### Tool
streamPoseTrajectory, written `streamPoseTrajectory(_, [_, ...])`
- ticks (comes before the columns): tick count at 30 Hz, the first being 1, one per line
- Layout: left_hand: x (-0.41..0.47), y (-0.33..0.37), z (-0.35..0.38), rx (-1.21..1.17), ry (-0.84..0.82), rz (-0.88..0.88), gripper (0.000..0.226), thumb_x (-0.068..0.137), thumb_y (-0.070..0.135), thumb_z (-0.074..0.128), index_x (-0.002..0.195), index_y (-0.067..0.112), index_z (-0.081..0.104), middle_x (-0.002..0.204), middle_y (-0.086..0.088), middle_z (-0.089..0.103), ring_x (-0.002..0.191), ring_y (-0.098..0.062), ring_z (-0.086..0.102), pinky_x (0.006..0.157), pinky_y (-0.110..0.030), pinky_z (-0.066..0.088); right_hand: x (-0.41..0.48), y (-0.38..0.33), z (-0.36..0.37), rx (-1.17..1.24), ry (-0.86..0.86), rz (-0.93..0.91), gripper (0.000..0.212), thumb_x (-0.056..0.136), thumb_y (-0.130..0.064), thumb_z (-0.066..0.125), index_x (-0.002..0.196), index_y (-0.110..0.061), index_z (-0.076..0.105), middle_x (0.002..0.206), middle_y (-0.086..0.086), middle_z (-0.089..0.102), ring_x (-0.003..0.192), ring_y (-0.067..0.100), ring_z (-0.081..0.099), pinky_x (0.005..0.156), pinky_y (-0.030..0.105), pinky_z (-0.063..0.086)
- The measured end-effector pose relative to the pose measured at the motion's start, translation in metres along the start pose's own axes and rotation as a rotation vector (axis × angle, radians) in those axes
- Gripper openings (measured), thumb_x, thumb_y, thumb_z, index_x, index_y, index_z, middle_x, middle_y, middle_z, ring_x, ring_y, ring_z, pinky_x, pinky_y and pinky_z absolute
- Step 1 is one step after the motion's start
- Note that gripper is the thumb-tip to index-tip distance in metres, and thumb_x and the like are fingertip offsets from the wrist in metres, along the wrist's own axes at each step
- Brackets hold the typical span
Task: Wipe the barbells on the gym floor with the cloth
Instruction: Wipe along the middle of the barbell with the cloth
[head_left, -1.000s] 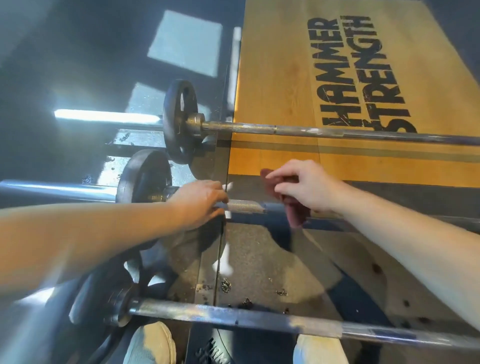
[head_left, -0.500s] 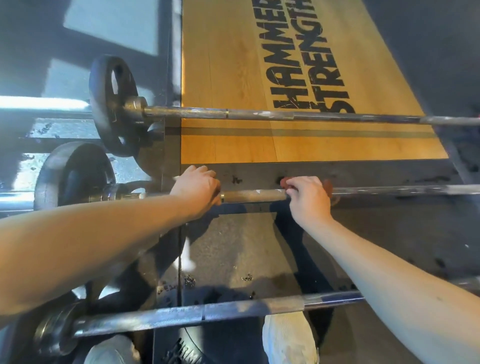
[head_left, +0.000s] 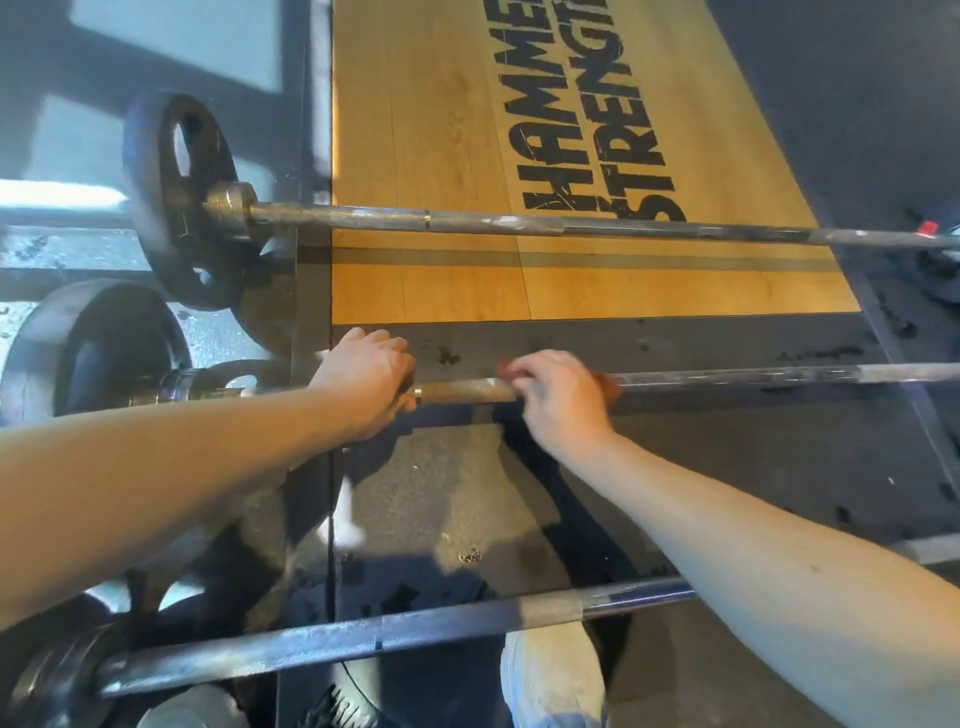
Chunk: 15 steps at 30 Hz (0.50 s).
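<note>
Three barbells lie across the floor. The middle barbell (head_left: 467, 389) runs left to right at mid-frame. My left hand (head_left: 366, 382) grips its shaft just right of the collar. A short way to the right, my right hand (head_left: 563, 400) wraps a dark red cloth (head_left: 608, 383) around the same shaft; only the cloth's edges show past my fingers. The far barbell (head_left: 519, 224) lies over the wooden platform. The near barbell (head_left: 415, 631) lies just ahead of my shoes.
Black weight plates (head_left: 176, 202) sit on the left ends of the far and middle bars, another plate (head_left: 98, 348) beside my left forearm. A wooden lifting platform (head_left: 426, 156) with black lettering lies beyond. My white shoes (head_left: 553, 670) stand at the bottom edge on dark rubber flooring.
My right hand came down with the cloth and closed it around the middle bar's shaft. My left hand kept its grip on the bar. The camera shifted right and closer.
</note>
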<state>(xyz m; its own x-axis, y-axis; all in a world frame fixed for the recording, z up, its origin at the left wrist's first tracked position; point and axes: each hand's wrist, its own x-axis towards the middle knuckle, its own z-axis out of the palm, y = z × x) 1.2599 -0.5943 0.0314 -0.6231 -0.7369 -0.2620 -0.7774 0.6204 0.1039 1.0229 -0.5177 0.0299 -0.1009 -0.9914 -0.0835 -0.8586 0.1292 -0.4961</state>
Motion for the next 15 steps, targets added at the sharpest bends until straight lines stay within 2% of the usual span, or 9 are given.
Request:
streamPoseTrajectory(2, [0.0,0.001,-0.002,0.02,-0.019,-0.002,0.025,0.096,0.049,0.058,0.111,0.031,0.067,0.105,0.009,0.056,0.102,-0.015,0.05,0.089,-0.032,0.039,0.0,-0.023,0.017,0.037,-0.07,-0.121,0.019,0.096,-0.005,0.062,0.109,-0.01,0.076,0.108,0.005,0.071,0.107,0.024,0.06,0.095,0.04,0.05])
streamPoseTrajectory(5, [0.001,0.0,-0.003,0.022,-0.027,-0.001,0.025,0.097,0.049,0.058,0.111,0.031,0.067,0.104,0.01,0.055,0.102,-0.015,0.049,0.09,-0.033,0.039,0.0,-0.003,-0.002,0.039,-0.112,-0.198,0.02,0.095,0.0,0.063,0.107,-0.009,0.077,0.109,0.003,0.072,0.106,0.021,0.061,0.094,0.034,0.049])
streamPoseTrajectory(9, [0.004,0.002,-0.003,0.029,-0.055,0.013,0.024,0.097,0.047,0.06,0.111,0.03,0.065,0.103,0.009,0.054,0.102,-0.014,0.049,0.094,-0.034,0.041,-0.005,0.04,-0.034,-0.046,-0.047,-0.065,0.022,0.095,-0.002,0.063,0.107,-0.013,0.077,0.111,-0.002,0.071,0.109,0.02,0.061,0.096,0.043,0.051])
streamPoseTrajectory(11, [0.005,0.002,-0.004,0.021,-0.046,0.016,0.023,0.096,0.047,0.061,0.11,0.029,0.066,0.104,0.009,0.055,0.102,-0.014,0.049,0.094,-0.034,0.041,-0.002,0.03,-0.023,-0.053,-0.03,-0.002,0.019,0.097,-0.005,0.062,0.107,-0.012,0.076,0.11,-0.001,0.07,0.108,0.021,0.061,0.094,0.044,0.052])
streamPoseTrajectory(15, [0.003,0.0,0.001,-0.02,-0.026,-0.035,0.023,0.094,0.049,0.062,0.108,0.031,0.068,0.102,0.011,0.054,0.101,-0.014,0.049,0.091,-0.033,0.039,0.004,-0.029,0.017,0.08,-0.104,-0.133,0.016,0.095,-0.005,0.062,0.102,-0.011,0.075,0.104,0.003,0.07,0.1,0.025,0.062,0.087,0.045,0.053])
